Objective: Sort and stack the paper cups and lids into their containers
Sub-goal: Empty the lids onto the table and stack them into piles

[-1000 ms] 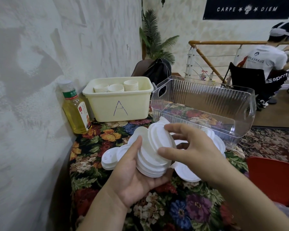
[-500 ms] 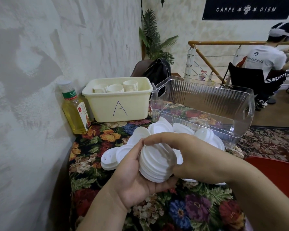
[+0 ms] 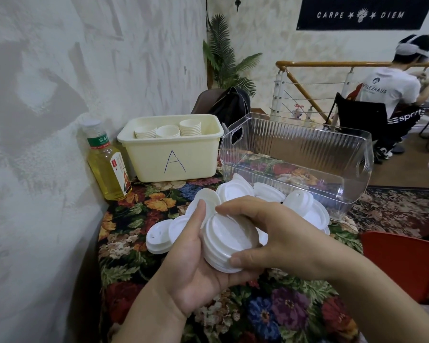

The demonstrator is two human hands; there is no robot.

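Observation:
A stack of white plastic lids (image 3: 227, 240) sits in my left hand (image 3: 191, 263), which cups it from below with the thumb up along its side. My right hand (image 3: 280, 233) grips the same stack from the right, fingers over the top lid and thumb at the lower edge. More loose white lids (image 3: 235, 191) lie scattered on the floral tablecloth behind my hands. The yellow bin marked "A" (image 3: 174, 159) holds three stacks of paper cups (image 3: 167, 131). The clear ribbed bin (image 3: 305, 154) to its right has nothing in it.
A bottle of yellow tea (image 3: 107, 160) stands by the wall at the left. A red chair (image 3: 404, 263) is at the right table edge. A black backpack (image 3: 229, 105) sits behind the bins. A person sits in the far right background.
My right hand has pressed the top lid flat onto the stack and closed around it; the stack has tilted more upright and sunk slightly in my left palm.

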